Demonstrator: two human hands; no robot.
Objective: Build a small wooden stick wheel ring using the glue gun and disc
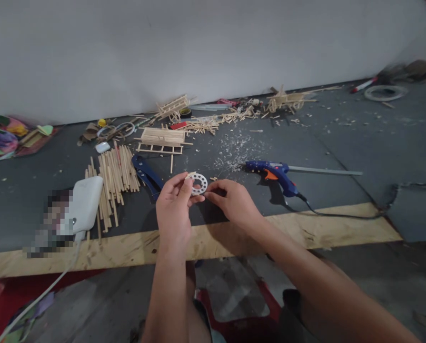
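Note:
A small white ring (204, 183) with holes around its band is pinched between the thumb and fingers of my left hand (174, 202). A bit of pale wood shows at its upper edge. Close to the ring's lower right side, my right hand (237, 201) has its thumb and fingertips pressed together; whatever sits between them is too small to make out. Both hands are above the front of the dark tabletop. To their right lies a blue glue gun (279, 175) with an orange trigger and a long glue stick in its back. Blue-handled pliers (147, 175) lie left of my left hand.
Loose wooden sticks (118, 174) are piled at left beside a white power bank (87, 202) with a cable. Behind are a small slatted stick frame (163, 138), scraps (230, 116) and a stick-built model (286, 101). A pale board (341, 226) edges the table; the glue gun's cord (336, 216) runs right.

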